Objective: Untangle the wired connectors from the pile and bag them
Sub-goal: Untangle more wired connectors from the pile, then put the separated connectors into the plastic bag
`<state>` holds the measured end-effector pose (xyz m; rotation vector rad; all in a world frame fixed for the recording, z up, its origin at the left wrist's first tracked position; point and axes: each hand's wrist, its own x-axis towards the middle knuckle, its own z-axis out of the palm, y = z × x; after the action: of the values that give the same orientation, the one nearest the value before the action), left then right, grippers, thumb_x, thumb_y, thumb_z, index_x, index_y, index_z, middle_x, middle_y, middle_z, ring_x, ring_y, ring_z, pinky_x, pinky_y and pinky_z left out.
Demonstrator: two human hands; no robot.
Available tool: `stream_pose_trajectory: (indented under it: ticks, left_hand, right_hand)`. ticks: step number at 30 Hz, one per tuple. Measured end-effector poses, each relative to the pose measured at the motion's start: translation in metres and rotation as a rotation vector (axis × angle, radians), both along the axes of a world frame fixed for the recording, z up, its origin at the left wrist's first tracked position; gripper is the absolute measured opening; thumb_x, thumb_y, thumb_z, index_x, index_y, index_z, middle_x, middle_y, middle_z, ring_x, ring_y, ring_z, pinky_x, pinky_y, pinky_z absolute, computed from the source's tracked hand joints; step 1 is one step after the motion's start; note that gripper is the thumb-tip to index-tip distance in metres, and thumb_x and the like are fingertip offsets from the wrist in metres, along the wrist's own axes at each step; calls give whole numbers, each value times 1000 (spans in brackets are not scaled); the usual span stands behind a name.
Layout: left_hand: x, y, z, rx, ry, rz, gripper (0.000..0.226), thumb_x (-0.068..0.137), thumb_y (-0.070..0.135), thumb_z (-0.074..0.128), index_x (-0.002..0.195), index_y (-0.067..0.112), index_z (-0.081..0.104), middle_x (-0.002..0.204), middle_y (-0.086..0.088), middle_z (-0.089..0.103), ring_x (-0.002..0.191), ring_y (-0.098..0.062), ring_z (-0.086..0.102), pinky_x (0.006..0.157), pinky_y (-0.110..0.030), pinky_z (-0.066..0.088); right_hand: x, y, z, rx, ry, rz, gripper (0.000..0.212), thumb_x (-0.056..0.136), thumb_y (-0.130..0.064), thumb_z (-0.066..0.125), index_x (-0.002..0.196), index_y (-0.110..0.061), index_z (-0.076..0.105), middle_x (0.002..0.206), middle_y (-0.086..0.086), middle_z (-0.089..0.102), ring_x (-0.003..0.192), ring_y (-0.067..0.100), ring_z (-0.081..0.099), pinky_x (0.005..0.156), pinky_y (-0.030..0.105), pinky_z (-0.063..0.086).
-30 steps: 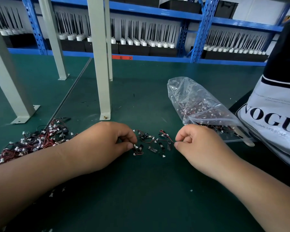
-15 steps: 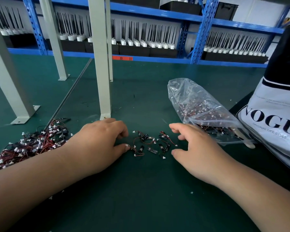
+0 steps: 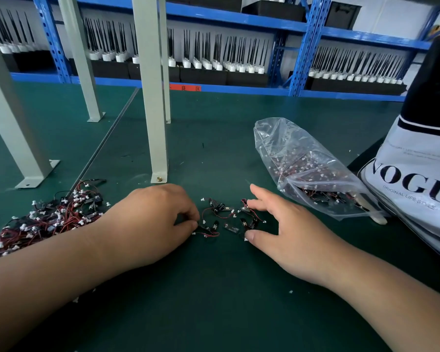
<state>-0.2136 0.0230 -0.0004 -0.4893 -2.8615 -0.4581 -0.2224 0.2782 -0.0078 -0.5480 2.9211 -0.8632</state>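
Since the moment before, the right hand (image 3: 290, 232) has slid a little farther in over the loose connectors (image 3: 226, 217), and the left hand (image 3: 150, 224) has curled tighter against them. Everything lies on a green table (image 3: 214, 301), with blue shelves (image 3: 239, 21) of black antennas beyond its far edge and grey posts (image 3: 153, 110) bolted to its top. At the right edge leans a black and white printed bag (image 3: 412, 179). Just beside it, nearer the middle, a clear plastic bag (image 3: 297, 158) lies on its side, part filled with connectors, its mouth toward the near edge. By the left edge sits the tangled pile (image 3: 48, 219) of red and black wires with white plugs, partly behind the left forearm. Left-hand fingers are curled, and thumb and forefinger pinch the wire end of the nearest loose connector. Right-hand fingers (image 3: 262, 196) are straight and spread wide, holding nothing; a fingertip and the thumb tip touch the outer pieces. Between the two hands lie the loose connectors, a small scatter, well apart from the pile.
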Motion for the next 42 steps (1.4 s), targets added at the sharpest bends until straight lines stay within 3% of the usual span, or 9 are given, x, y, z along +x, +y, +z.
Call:
stream_pose_trajectory:
  ticks: [2,4,9,15,21,27,30,36,42]
  left_hand:
    - [-1,0,-2,-5,6,-11,9,84,43,61,90,41,67,90,24,57,91,3,55,85,-28,48]
    - [-1,-1,-4,-24,27,1,12,83,48,60,92,41,64,90,23,55,91,2,54,85,-28,48]
    - [-2,-1,-6,-136,26,120,42,75,73,37,100,43,51,102,23,48,102,-5,48,91,-31,42]
    - [0,4,-9,-179,12,201,50,77,76,27,108,41,44,112,17,42,110,-12,49,96,-34,40]
    - [-3,0,-11,-53,-17,192,19,93,41,44,112,36,43,116,14,44,112,-15,50,97,-36,39]
    - [-1,-2,-9,11,-34,167,32,85,21,45,113,35,43,115,12,47,108,-17,50,94,-38,39]
    - [0,-2,-8,15,-29,170,30,84,21,45,110,36,42,114,14,47,106,-16,49,94,-37,38]
    - [0,-1,-6,-34,-43,170,27,88,27,41,112,39,43,115,17,43,111,-13,45,99,-35,36]
    - [0,-2,-6,-68,-39,140,24,89,30,39,108,41,48,110,22,42,110,-9,43,100,-34,36]
  right_hand:
    - [0,1,-1,-7,-4,16,87,81,-62,60,153,-51,12,148,-36,37,112,4,44,114,36,34]
    - [0,2,-1,-4,-7,37,95,70,-77,51,152,-52,10,154,-33,29,128,-1,39,118,35,30]
    - [-3,-6,-1,132,-16,158,105,64,-91,40,150,-55,-8,162,-30,-6,151,-1,-2,124,38,13]
    - [-12,-32,-3,245,43,249,98,76,-85,45,150,-52,-10,161,-26,-18,119,-27,-26,99,13,-15]
    - [-18,-49,-7,275,97,231,89,83,-82,41,155,-44,4,165,-16,-13,148,5,-2,108,24,0]
    - [-27,-75,-3,378,119,284,62,98,-64,32,155,-45,15,168,-2,2,154,25,3,124,45,5]
    - [-27,-77,-4,351,139,287,45,104,-50,34,149,-43,34,166,-4,18,152,26,12,122,44,15]
    - [-27,-56,-2,300,317,243,29,101,-32,50,116,-18,70,131,-2,63,123,24,50,103,38,41]
    - [-22,-24,-3,248,347,113,23,96,-46,56,96,-23,61,98,-9,52,97,17,47,86,35,43]
